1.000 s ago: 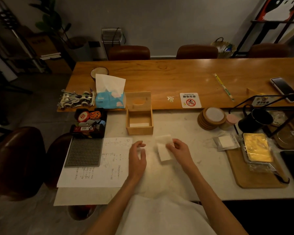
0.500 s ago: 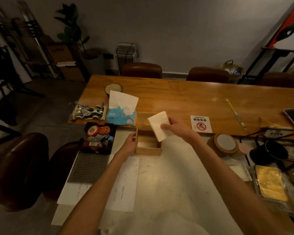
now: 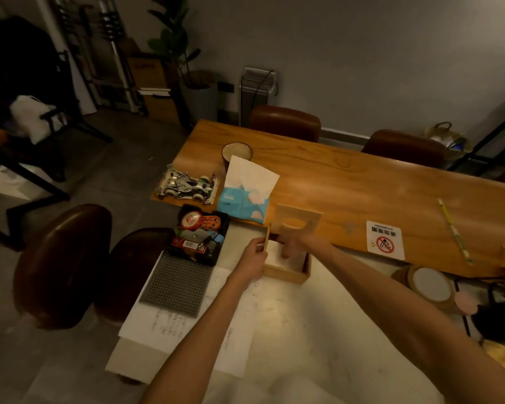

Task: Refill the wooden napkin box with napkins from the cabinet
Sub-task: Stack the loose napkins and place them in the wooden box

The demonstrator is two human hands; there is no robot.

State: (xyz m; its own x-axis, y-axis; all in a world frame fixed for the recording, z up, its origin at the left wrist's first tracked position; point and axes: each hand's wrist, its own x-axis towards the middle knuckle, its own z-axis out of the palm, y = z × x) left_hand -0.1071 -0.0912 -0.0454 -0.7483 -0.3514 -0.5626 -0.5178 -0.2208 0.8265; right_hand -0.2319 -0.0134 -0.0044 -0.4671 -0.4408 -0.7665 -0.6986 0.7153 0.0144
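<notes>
Head view: the wooden napkin box (image 3: 286, 268) sits on the pale counter (image 3: 289, 330), directly beneath both hands, lid off. The lid (image 3: 299, 221), with its oval slot, lies just beyond the right hand on the wooden tabletop. The left hand (image 3: 252, 258) is curled against the box's left wall, thumb and fingers apparently pinching the rim to steady it; the exact contact is blurred. The right hand (image 3: 296, 243) reaches down into the box cavity with fingers bent, pressing on or releasing a white napkin (image 3: 274, 256) that lies inside; whether the fingers grip it cannot be determined. Task status, as a judgement: at least one napkin is in the box, so filling is under way; how full the box is cannot be told, and the lid remains to be refitted. Orientation: the box's long axis runs roughly away from the person, slightly toward the right, with the open top facing up. A blue tissue pack (image 3: 244, 204) stands just beyond the left hand.
</notes>
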